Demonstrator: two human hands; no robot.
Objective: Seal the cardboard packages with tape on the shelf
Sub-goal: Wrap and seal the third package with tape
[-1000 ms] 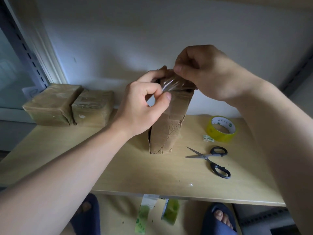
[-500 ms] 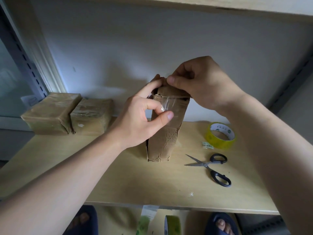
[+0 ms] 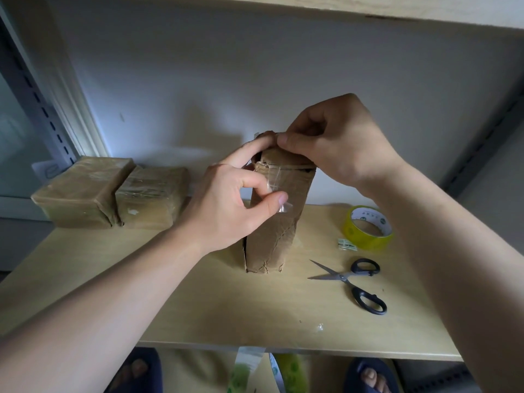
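A crumpled brown cardboard package [image 3: 273, 236] stands on end in the middle of the wooden shelf [image 3: 221, 304]. A strip of clear tape [image 3: 276, 188] runs from its top down its front face. My left hand [image 3: 235, 202] pinches the lower end of that strip between thumb and finger, with its index finger on the package's top left edge. My right hand [image 3: 337, 143] presses its fingertips on the top of the package, holding the tape's upper end down. Two taped packages [image 3: 110, 191] lie side by side at the back left.
A yellow tape roll [image 3: 367, 226] sits at the right, with open black-handled scissors [image 3: 354, 282] in front of it. A small clear scrap [image 3: 320, 327] lies near the shelf's front edge. An upper shelf board [image 3: 368, 7] hangs overhead. Blue slippers [image 3: 368, 375] and green-white tape rolls [image 3: 272, 370] show below.
My left hand has drawn the tape strip down the package's front. The right hand stayed on top. My view tilted up, so everything sits lower in frame.
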